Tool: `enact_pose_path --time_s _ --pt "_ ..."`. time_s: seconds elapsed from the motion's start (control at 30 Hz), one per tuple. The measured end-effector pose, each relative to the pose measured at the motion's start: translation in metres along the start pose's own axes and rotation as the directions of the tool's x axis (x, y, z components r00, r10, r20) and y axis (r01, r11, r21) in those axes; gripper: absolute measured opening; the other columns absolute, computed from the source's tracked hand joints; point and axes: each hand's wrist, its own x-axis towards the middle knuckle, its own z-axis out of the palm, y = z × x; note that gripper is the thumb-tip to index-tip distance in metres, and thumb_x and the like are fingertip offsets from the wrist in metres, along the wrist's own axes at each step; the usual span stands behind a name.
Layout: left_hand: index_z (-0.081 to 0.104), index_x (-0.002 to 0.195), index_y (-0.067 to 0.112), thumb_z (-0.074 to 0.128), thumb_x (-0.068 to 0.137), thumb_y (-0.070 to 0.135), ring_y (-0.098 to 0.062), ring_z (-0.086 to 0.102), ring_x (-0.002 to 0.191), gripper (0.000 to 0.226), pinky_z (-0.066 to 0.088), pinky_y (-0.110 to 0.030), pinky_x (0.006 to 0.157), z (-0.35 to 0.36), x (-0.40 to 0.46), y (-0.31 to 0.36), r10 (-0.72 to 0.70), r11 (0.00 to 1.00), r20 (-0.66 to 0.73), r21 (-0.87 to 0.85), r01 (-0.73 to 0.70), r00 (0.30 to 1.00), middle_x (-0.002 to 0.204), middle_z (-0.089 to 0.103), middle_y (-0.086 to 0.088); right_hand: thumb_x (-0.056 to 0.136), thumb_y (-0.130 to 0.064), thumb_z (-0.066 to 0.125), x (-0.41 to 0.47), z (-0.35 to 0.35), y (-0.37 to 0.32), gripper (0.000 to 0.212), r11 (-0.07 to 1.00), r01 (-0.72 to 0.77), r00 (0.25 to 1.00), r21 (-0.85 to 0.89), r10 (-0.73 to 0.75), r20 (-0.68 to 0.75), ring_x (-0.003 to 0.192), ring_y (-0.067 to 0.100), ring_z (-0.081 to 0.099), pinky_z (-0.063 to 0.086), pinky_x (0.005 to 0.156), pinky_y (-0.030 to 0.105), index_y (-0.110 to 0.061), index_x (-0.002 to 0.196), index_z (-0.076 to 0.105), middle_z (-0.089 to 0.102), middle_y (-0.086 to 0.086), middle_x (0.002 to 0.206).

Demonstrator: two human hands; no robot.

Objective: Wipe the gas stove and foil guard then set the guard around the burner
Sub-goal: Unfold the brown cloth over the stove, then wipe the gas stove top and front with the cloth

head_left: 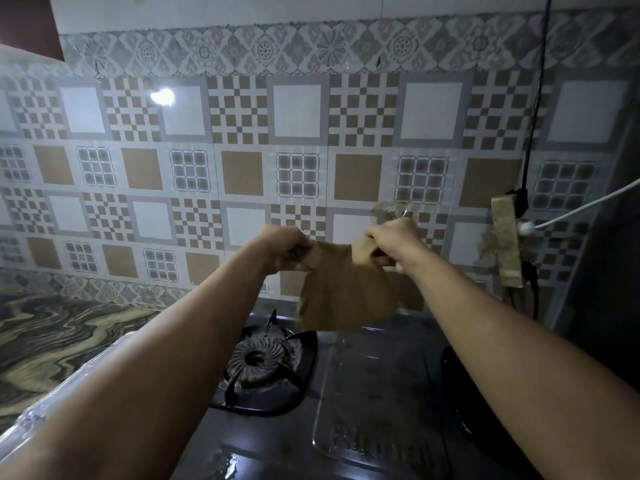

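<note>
Right now both hands are raised in front of the tiled wall (242, 161), stretching a brown cloth (341, 289) between them. The left hand (282, 249) pinches one upper corner with curled fingers, and the right hand (394, 242) grips the opposite corner the same way, so the cloth's top edge runs left to right and the rest hangs down loose. It is held in the air, touching nothing below.

Directly beneath the hanging edge, and nearer the person, sits the gas stove (363, 393), with its burner (258, 360) slightly left of the cloth, closer to the left hand. The wiping looks not yet begun, so the coming move is probably downward and toward the body.

A shiny, crinkled sheet at the lower left (45, 403) may be the foil guard, lying beside the stove by the left forearm, though the dim light and the arm make this uncertain. It does not stand around the burner.
</note>
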Motion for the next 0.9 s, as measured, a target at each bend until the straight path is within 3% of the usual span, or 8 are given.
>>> enact_pose_path --time_s 0.1,0.27,0.37,0.47,0.57,0.67,0.77,0.9 --pt "0.061 0.105 -0.003 0.06 0.09 0.004 -0.02 0.069 0.074 0.017 0.058 -0.031 0.053 0.017 0.002 0.002 -0.062 0.988 0.133 -0.133 0.08 0.989 0.064 0.072 -0.011 0.089 -0.01 0.063 -0.013 0.012 -0.007 0.01 0.972 -0.072 0.974 0.223 0.021 0.223 0.072 0.028 0.073 0.061 0.063 0.043 -0.001 0.087 0.063 0.069 0.018 0.086" --pt "0.065 0.107 0.0 0.071 0.086 0.031 -0.027 0.075 0.08 0.039 0.06 -0.039 0.068 0.026 0.006 -0.002 0.054 0.988 0.16 -0.15 -0.03 0.986 0.091 0.075 -0.016 0.098 -0.03 0.037 -0.018 0.012 -0.007 0.044 0.908 -0.236 0.914 0.346 0.087 0.396 0.088 0.029 0.062 0.058 0.079 0.047 0.003 0.088 0.064 0.059 0.019 0.095" --pt "0.067 0.101 -0.004 0.077 0.078 0.012 -0.027 0.075 0.077 0.03 0.061 -0.042 0.074 0.025 0.007 -0.007 0.114 0.991 0.089 -0.074 -0.107 0.989 0.086 0.075 -0.017 0.095 -0.036 0.03 -0.013 0.008 0.0 0.054 0.939 -0.234 0.903 0.252 0.113 0.415 0.09 0.023 0.053 0.052 0.083 0.043 -0.002 0.097 0.072 0.057 0.013 0.095" --pt "0.066 0.093 -0.003 0.07 0.079 0.0 -0.023 0.074 0.07 0.015 0.061 -0.038 0.067 0.027 0.006 -0.007 0.149 0.987 0.027 -0.069 -0.147 0.989 0.082 0.073 -0.015 0.094 -0.036 0.032 -0.013 0.008 0.01 0.051 0.907 -0.343 0.881 0.243 0.222 0.417 0.103 0.026 0.056 0.05 0.09 0.048 -0.008 0.102 0.073 0.062 0.014 0.111" --pt "0.066 0.093 0.004 0.067 0.084 0.003 -0.023 0.073 0.081 0.009 0.061 -0.038 0.069 0.034 0.0 -0.003 0.201 0.978 0.057 -0.061 -0.197 0.978 0.093 0.071 -0.014 0.096 -0.051 0.032 -0.014 0.011 0.025 0.063 0.754 -0.594 0.769 0.28 0.431 0.473 0.1 0.043 0.057 0.047 0.092 0.06 0.005 0.11 0.057 0.058 0.028 0.114" --pt "0.069 0.097 0.006 0.066 0.086 0.008 -0.022 0.07 0.093 0.012 0.06 -0.039 0.078 0.049 -0.006 -0.004 0.234 0.968 0.177 0.052 -0.247 0.956 0.1 0.071 -0.011 0.09 -0.069 0.026 -0.009 0.016 0.046 0.086 0.482 -0.752 0.646 0.449 0.405 0.648 0.117 0.053 0.048 0.042 0.086 0.069 0.007 0.128 0.041 0.051 0.036 0.126" --pt "0.071 0.098 0.007 0.07 0.085 0.019 -0.023 0.07 0.095 0.018 0.058 -0.038 0.084 0.065 -0.008 -0.014 0.226 0.964 0.287 0.07 -0.256 0.931 0.1 0.073 -0.01 0.09 -0.056 0.026 -0.001 0.018 0.058 0.072 0.318 -0.665 0.743 0.675 0.367 0.559 0.119 0.041 0.052 0.04 0.098 0.058 -0.005 0.132 0.054 0.06 0.023 0.123" --pt "0.066 0.104 0.007 0.065 0.089 0.032 -0.019 0.069 0.093 0.029 0.057 -0.034 0.084 0.057 0.005 -0.036 0.256 0.965 0.075 0.041 -0.259 0.964 0.103 0.071 -0.008 0.092 -0.066 0.017 0.008 0.013 0.073 0.077 0.291 -0.484 0.851 0.825 0.374 0.367 0.124 0.045 0.046 0.031 0.106 0.062 -0.011 0.14 0.042 0.05 0.024 0.135"
